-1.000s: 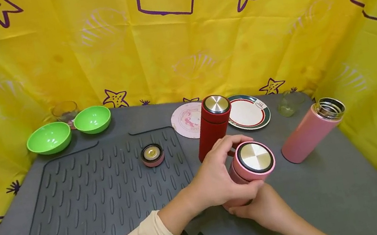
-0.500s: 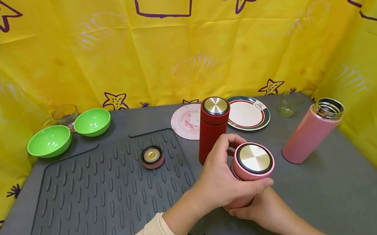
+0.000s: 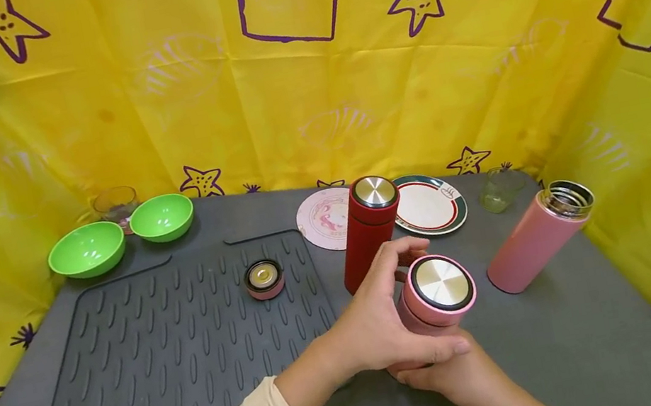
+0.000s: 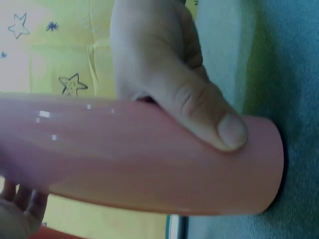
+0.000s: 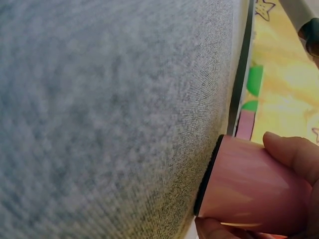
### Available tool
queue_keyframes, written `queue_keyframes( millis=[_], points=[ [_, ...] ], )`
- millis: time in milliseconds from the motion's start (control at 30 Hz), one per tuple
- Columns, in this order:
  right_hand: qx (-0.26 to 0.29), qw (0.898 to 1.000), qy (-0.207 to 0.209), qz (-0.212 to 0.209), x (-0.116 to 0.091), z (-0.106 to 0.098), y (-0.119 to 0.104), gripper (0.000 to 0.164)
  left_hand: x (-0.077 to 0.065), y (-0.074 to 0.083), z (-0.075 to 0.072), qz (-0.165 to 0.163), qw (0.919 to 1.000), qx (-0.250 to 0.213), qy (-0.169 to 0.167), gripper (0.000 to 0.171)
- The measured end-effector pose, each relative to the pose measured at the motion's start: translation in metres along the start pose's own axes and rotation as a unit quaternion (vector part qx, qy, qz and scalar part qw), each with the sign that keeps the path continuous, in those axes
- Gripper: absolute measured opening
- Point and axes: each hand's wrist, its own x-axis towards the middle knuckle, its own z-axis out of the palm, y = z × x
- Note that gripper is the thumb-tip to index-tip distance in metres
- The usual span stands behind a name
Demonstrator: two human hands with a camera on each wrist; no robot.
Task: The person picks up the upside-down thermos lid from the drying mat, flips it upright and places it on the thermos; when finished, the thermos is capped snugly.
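Observation:
Upright on the grey table stands a pink thermos [image 4: 199,169], its pink lid [image 3: 442,282] with a silver disc on top. My left hand [image 3: 378,327] curls round its upper end, thumb across the front just below the lid. Lower down, my right hand [image 3: 457,371] grips the body, and in the left wrist view the right thumb lies along it near the base. A closed red thermos [image 3: 370,238] stands right behind the left hand. To the right is a second pink thermos [image 3: 530,248], uncapped with its steel neck showing. A pink lid [image 3: 264,279] lies upside down on the mat.
A dark ribbed drying mat [image 3: 152,361] covers the table's left side. Two green bowls [image 3: 86,251] and a glass [image 3: 114,197] stand at the back left. Behind the red thermos lie a pink plate [image 3: 323,221] and a white green-rimmed plate [image 3: 429,206]. A tumbler [image 3: 500,192] stands back right.
The head view has tilted up a little, so everything sits slightly lower. My left thumb slid right, then back somewhat, across the thermos front. Both hands keep hold of the thermos.

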Motion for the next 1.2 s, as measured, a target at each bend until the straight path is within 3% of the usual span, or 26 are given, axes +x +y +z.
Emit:
queue_keyframes(
  millis=[100, 233, 300, 433, 600, 767, 867, 933, 1067, 1200],
  points=[
    [-0.001, 1.0, 0.01, -0.023, 0.001, 0.0, 0.002, 0.052, -0.001, 0.005, 0.006, -0.023, 0.9992, 0.0, 0.033, 0.087],
    [0.009, 0.999, 0.011, -0.031, 0.002, 0.0, 0.004, 0.057, 0.002, 0.004, 0.008, 0.006, 0.9978, 0.018, 0.063, 0.071],
    [0.013, 1.0, 0.0, -0.01, 0.002, 0.0, 0.003, 0.05, 0.003, 0.002, 0.006, 0.027, 0.9977, 0.023, 0.057, 0.067],
    [0.002, 0.999, -0.009, 0.034, 0.0, 0.0, 0.0, 0.041, 0.003, -0.004, -0.002, 0.046, 0.9988, 0.004, 0.014, 0.064],
    [0.0, 1.0, -0.002, 0.023, 0.0, -0.001, 0.0, 0.044, 0.002, -0.004, -0.006, 0.036, 0.9992, 0.004, -0.017, 0.072],
    [-0.024, 1.0, -0.004, -0.018, 0.001, -0.001, 0.002, 0.043, -0.001, 0.005, 0.004, -0.016, 0.9994, 0.017, 0.027, 0.08],
    [-0.016, 1.0, 0.001, -0.021, 0.001, 0.0, 0.003, 0.053, 0.0, 0.006, 0.008, -0.008, 0.9975, 0.029, 0.065, 0.074],
    [0.002, 1.0, 0.0, -0.012, 0.002, 0.0, 0.003, 0.056, 0.001, 0.004, 0.007, 0.019, 0.9967, 0.037, 0.07, 0.069],
    [-0.006, 1.0, 0.003, 0.018, 0.001, 0.0, 0.002, 0.05, 0.003, -0.003, -0.001, 0.054, 0.9979, 0.022, 0.029, 0.065],
    [-0.019, 0.999, 0.018, 0.034, 0.0, -0.001, 0.0, 0.059, 0.005, -0.009, -0.007, 0.054, 0.9981, -0.02, -0.022, 0.065]
  ],
)
